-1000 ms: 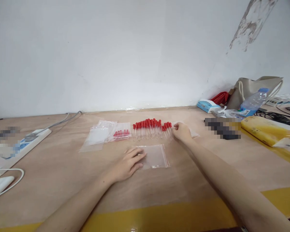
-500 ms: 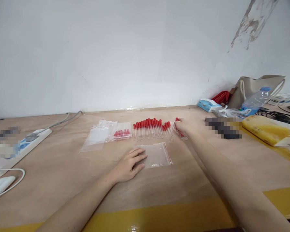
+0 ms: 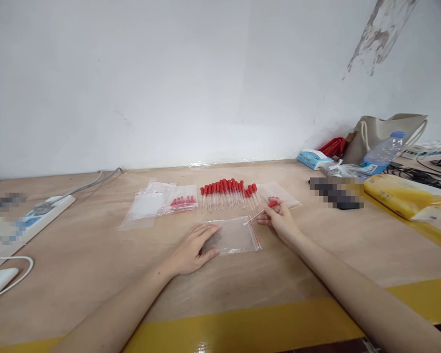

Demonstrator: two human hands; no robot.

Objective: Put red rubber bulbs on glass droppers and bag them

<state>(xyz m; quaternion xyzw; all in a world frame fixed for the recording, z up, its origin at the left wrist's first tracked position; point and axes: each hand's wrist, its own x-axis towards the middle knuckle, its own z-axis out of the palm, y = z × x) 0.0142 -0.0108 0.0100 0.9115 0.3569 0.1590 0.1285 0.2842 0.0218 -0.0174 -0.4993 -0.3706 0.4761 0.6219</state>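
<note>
My left hand [image 3: 193,250] lies on the left end of a clear zip bag [image 3: 237,235], its fingers stretched out and thumb apart. The bag lies flat, its red-lined edge facing right. My right hand [image 3: 282,223] is closed on a glass dropper with a red bulb [image 3: 272,204]. The dropper's thin tip points left, over the bag's upper right corner. Behind the bag, several red-bulbed droppers [image 3: 224,189] lie in a row. To their left is a bag with red bulbs inside [image 3: 183,201]; to their right, another clear bag [image 3: 279,190], partly behind my right hand.
Flat clear bags [image 3: 143,208] lie left of the droppers. A power strip [image 3: 55,215] and white charger [image 3: 2,282] are at far left. On the right are a blurred dark object [image 3: 334,192], yellow package [image 3: 400,193], blue box [image 3: 313,158], plastic bottle [image 3: 387,149] and grey bag [image 3: 375,130].
My right hand has come from the right end of the dropper row toward me, bringing a dropper near the bag's red-lined edge. My left hand stays on the bag.
</note>
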